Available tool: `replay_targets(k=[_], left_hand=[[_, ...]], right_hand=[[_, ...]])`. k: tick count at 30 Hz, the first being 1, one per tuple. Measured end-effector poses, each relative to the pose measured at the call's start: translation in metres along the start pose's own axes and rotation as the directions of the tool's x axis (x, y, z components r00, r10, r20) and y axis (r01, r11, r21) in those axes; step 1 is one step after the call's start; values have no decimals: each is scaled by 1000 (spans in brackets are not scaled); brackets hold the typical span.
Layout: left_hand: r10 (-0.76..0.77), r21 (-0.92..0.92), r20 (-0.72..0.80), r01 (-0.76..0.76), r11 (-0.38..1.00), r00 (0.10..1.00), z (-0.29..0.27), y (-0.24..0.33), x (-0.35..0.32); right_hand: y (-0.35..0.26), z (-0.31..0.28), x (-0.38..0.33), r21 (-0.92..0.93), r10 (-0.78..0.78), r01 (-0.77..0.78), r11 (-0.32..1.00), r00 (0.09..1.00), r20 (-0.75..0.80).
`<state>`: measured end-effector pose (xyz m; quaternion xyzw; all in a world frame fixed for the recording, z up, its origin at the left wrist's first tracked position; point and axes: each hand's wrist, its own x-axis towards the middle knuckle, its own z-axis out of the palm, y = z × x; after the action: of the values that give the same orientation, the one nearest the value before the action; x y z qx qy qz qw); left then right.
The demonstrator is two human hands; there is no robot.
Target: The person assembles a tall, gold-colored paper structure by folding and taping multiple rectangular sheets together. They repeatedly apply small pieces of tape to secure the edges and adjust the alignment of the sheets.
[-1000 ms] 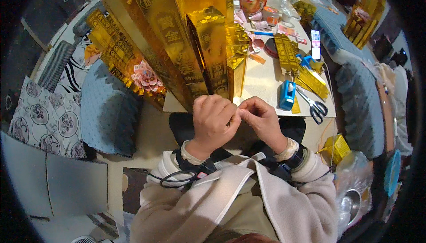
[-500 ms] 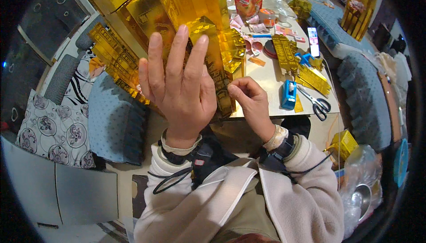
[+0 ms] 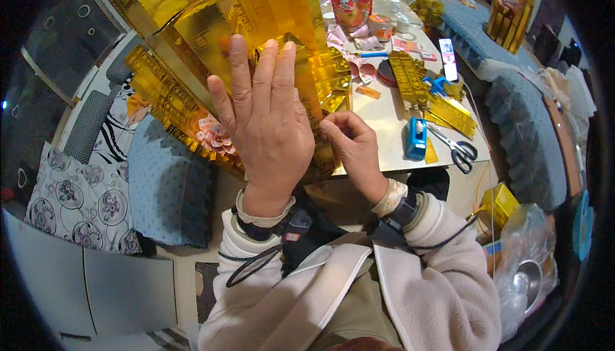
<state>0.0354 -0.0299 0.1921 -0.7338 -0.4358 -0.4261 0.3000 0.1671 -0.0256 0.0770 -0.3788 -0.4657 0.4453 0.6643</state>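
Observation:
A large structure of shiny gold foil boxes and columns (image 3: 256,5) stands at the table's near left part, right in front of me. My left hand (image 3: 272,133) is spread before it with the fingers pointing up, back of the hand facing me. Whether the palm touches the foil cannot be seen. My right hand (image 3: 355,152) is closed in a pinch at the structure's right edge, and whatever lies between thumb and forefinger is hidden. Beside the left wrist, a pink paper flower (image 3: 214,136) sits on a slanting gold foil strip (image 3: 170,98).
On the white table (image 3: 378,146) lie a blue tape dispenser (image 3: 416,139), scissors (image 3: 456,149), flat gold foil pieces (image 3: 407,79) and a phone (image 3: 448,59). A red food pouch (image 3: 352,6) stands farther back. Blue-covered seats (image 3: 170,178) flank the table.
My left hand has turned slightly and its fingers have drawn closer together. The gold structure has shifted a little left, and the pink flower shows more fully. My right hand keeps its pinch.

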Motion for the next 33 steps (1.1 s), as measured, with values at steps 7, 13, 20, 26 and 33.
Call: replay_targets(k=[7, 13, 20, 26, 33], left_hand=[[1, -29, -7, -2, 1000, 1000, 3, -2, -2], [21, -39, -17, -22, 999, 1000, 6, -4, -1], [19, -30, -20, -20, 999, 1000, 6, -4, -2], [21, -81, -20, -23, 996, 1000, 9, -7, -3], [22, -90, -18, -24, 996, 1000, 10, -7, -4]], right_hand=[[7, 3, 3, -65, -50, 49, 997, 999, -6], [3, 3, 5, -49, 33, -35, 998, 999, -37], [-2, 4, 7, -136, 63, -70, 988, 997, -51], [5, 0, 9, -178, 40, -45, 983, 999, -31], [11, 2, 10, -194, -5, -11, 981, 997, -79]])
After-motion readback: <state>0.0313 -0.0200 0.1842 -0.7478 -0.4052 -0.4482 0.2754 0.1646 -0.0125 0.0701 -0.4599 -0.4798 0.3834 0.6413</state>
